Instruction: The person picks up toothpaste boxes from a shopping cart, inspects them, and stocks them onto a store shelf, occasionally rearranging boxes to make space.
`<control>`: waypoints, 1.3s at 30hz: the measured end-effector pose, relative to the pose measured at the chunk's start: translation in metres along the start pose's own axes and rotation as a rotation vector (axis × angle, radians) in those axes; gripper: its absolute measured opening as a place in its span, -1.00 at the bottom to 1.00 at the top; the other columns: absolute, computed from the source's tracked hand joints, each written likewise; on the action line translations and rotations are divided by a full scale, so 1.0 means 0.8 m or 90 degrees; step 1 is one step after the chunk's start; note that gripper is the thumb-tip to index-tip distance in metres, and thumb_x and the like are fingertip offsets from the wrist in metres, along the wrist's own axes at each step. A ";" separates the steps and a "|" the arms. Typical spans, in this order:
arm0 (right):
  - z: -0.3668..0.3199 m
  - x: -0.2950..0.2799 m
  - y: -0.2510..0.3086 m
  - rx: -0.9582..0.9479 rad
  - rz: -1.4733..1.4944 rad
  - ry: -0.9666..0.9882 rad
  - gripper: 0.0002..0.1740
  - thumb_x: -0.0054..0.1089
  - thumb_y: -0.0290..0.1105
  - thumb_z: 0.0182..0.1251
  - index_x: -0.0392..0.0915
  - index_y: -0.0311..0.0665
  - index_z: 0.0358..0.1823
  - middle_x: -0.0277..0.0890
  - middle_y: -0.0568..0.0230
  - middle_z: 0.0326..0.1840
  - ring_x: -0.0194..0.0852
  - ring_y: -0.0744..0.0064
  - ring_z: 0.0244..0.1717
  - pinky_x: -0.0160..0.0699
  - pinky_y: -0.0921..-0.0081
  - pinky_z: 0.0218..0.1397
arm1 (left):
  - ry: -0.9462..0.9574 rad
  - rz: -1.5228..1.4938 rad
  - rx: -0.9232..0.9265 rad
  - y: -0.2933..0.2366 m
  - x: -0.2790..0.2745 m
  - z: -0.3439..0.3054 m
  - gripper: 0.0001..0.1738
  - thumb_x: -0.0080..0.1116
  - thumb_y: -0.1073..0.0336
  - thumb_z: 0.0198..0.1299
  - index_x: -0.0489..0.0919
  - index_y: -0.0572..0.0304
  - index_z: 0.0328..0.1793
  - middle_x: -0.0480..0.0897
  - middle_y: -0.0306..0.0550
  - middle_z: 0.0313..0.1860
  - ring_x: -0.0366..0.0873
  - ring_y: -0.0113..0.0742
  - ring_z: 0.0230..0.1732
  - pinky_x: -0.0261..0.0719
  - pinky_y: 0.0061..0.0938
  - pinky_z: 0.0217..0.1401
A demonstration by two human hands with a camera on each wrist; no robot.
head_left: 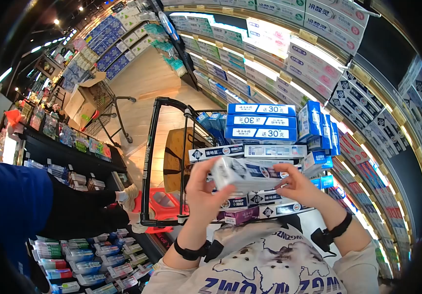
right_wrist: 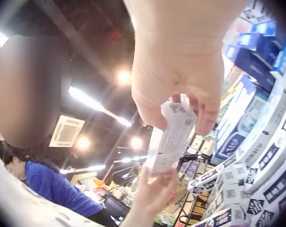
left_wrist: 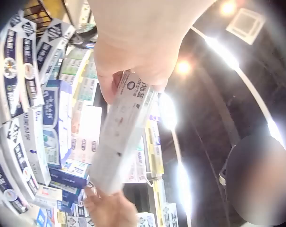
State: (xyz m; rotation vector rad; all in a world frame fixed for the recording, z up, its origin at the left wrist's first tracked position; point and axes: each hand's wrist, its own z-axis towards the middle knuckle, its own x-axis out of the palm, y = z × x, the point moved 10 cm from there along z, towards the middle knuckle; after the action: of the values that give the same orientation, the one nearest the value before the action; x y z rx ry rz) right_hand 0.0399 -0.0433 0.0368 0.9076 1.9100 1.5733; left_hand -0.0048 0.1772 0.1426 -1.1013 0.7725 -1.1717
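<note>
Both hands hold a white toothpaste box (head_left: 244,175) between them, tilted over the loaded cart and blurred in the head view. My left hand (head_left: 205,188) grips one end, thumb on the near side. At the other end, my right hand (head_left: 301,188) pinches the box with thumb and fingers. In the left wrist view the white box (left_wrist: 121,135) shows dark print near the left hand (left_wrist: 136,59). A small code marks the end of the box (right_wrist: 173,135) under the right hand (right_wrist: 178,80). Beneath the hands lie similar white boxes (head_left: 279,209) and a purple box (head_left: 241,215).
Blue boxes (head_left: 261,121) are stacked at the far side of the cart (head_left: 144,161). Toothpaste shelves (head_left: 313,63) curve along the right. A person in blue (head_left: 17,201) stands at left beside display racks. Another cart (head_left: 104,105) with cardboard boxes stands farther up the aisle.
</note>
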 end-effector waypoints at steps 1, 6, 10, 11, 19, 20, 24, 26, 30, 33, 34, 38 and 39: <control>0.006 0.007 -0.008 0.022 -0.024 0.006 -0.20 0.29 -0.59 0.21 0.11 -0.16 0.45 0.20 0.07 0.40 0.52 0.37 0.02 0.61 0.47 -0.01 | 0.016 0.053 0.035 -0.022 0.015 0.001 -0.29 0.55 0.35 -0.11 0.50 0.27 0.24 0.58 -0.13 -0.04 0.57 -0.32 0.07 0.66 -0.43 -0.01; 0.016 0.027 0.000 0.038 -0.151 0.019 -0.04 0.38 -0.59 0.10 0.01 -0.10 0.50 0.18 0.11 0.42 0.50 0.37 0.01 0.58 0.46 -0.01 | 0.139 0.332 0.146 -0.065 0.069 -0.003 -0.19 0.68 0.25 -0.33 0.56 0.21 0.15 0.57 -0.14 -0.15 0.59 -0.34 -0.07 0.64 -0.52 -0.15; 0.020 0.025 0.012 -0.042 -0.221 -0.009 0.00 0.48 -0.52 0.01 0.05 -0.17 0.47 0.22 -0.02 0.36 0.50 0.17 0.11 0.65 0.38 -0.07 | 0.145 0.375 0.240 -0.073 0.091 -0.010 -0.24 0.71 0.16 -0.38 0.57 0.23 0.02 0.57 -0.13 -0.22 0.55 -0.34 -0.22 0.59 -0.54 -0.30; 0.017 0.026 0.012 -0.037 -0.220 -0.010 0.00 0.48 -0.52 0.01 0.05 -0.17 0.47 0.22 -0.02 0.36 0.50 0.17 0.11 0.65 0.38 -0.07 | 0.143 0.388 0.263 -0.074 0.096 -0.013 -0.24 0.71 0.13 -0.39 0.57 0.24 -0.01 0.57 -0.13 -0.25 0.54 -0.33 -0.25 0.57 -0.53 -0.32; -0.010 0.038 0.094 -0.215 -0.386 -0.146 -0.17 0.47 -0.53 -0.12 0.25 -0.17 0.25 0.39 0.06 0.15 0.52 -0.08 0.06 0.60 0.20 -0.03 | 0.089 0.512 0.300 -0.054 0.108 -0.020 -0.16 0.73 -0.04 -0.43 0.44 0.25 -0.13 0.48 -0.15 -0.38 0.50 -0.34 -0.41 0.54 -0.51 -0.44; -0.012 0.041 0.098 -0.242 -0.379 -0.133 -0.18 0.47 -0.53 -0.12 0.26 -0.17 0.25 0.39 0.07 0.14 0.52 -0.08 0.06 0.60 0.20 -0.02 | 0.109 0.513 0.265 -0.048 0.108 -0.018 -0.14 0.73 -0.06 -0.44 0.43 0.25 -0.12 0.49 -0.14 -0.37 0.53 -0.34 -0.41 0.56 -0.51 -0.43; -0.018 0.041 0.113 -0.310 -0.372 -0.102 -0.21 0.45 -0.56 -0.11 0.29 -0.15 0.24 0.40 0.08 0.14 0.50 -0.08 0.08 0.59 0.21 0.01 | 0.223 0.437 0.106 -0.020 0.108 -0.014 -0.09 0.74 0.00 -0.45 0.43 0.27 -0.01 0.54 -0.09 -0.30 0.61 -0.36 -0.38 0.63 -0.50 -0.35; -0.021 0.041 0.119 -0.308 -0.378 -0.084 -0.23 0.45 -0.55 -0.11 0.31 -0.16 0.21 0.41 0.07 0.12 0.50 -0.09 0.07 0.58 0.20 0.03 | 0.253 0.417 0.108 -0.023 0.114 -0.015 -0.07 0.74 0.05 -0.43 0.44 0.27 0.07 0.57 -0.09 -0.27 0.62 -0.37 -0.34 0.64 -0.51 -0.32; -0.024 0.037 0.116 -0.254 -0.357 -0.064 -0.25 0.48 -0.52 -0.12 0.32 -0.17 0.18 0.44 0.08 0.06 0.52 -0.10 0.05 0.59 0.20 0.01 | 0.278 0.394 0.141 -0.025 0.115 -0.020 -0.20 0.68 0.21 -0.32 0.53 0.19 0.12 0.62 -0.15 -0.25 0.61 -0.38 -0.32 0.61 -0.54 -0.30; -0.027 0.040 0.120 -0.254 -0.366 -0.063 -0.27 0.48 -0.52 -0.10 0.32 -0.18 0.17 0.43 0.10 0.07 0.52 -0.09 0.05 0.59 0.21 0.01 | 0.278 0.400 0.136 -0.027 0.114 -0.021 -0.36 0.65 0.24 -0.28 0.60 0.14 0.01 0.62 -0.15 -0.27 0.59 -0.35 -0.35 0.57 -0.56 -0.35; -0.027 0.040 0.121 -0.253 -0.366 -0.061 -0.27 0.48 -0.52 -0.10 0.32 -0.18 0.17 0.43 0.10 0.07 0.52 -0.09 0.05 0.59 0.21 0.01 | 0.284 0.395 0.139 -0.027 0.115 -0.021 -0.35 0.65 0.23 -0.28 0.60 0.15 0.01 0.62 -0.15 -0.27 0.59 -0.36 -0.35 0.57 -0.56 -0.35; -0.026 0.040 0.116 -0.224 -0.352 -0.053 -0.28 0.49 -0.51 -0.08 0.32 -0.20 0.16 0.42 0.11 0.08 0.54 -0.07 0.04 0.60 0.23 0.01 | 0.293 0.385 0.134 -0.026 0.117 -0.020 -0.35 0.65 0.21 -0.27 0.60 0.17 0.01 0.62 -0.16 -0.28 0.59 -0.37 -0.35 0.58 -0.56 -0.35; -0.026 0.039 0.115 -0.219 -0.351 -0.054 -0.29 0.49 -0.51 -0.07 0.32 -0.20 0.16 0.42 0.11 0.08 0.55 -0.06 0.03 0.61 0.23 0.01 | 0.294 0.384 0.133 -0.025 0.118 -0.020 -0.35 0.65 0.21 -0.27 0.60 0.17 0.01 0.62 -0.16 -0.28 0.59 -0.37 -0.35 0.58 -0.56 -0.35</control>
State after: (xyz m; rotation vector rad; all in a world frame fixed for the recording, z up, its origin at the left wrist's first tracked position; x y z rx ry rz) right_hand 0.0206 -0.0227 0.1319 0.2627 1.5786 1.4255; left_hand -0.0020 0.0818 0.1627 -0.3686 1.2046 -0.9564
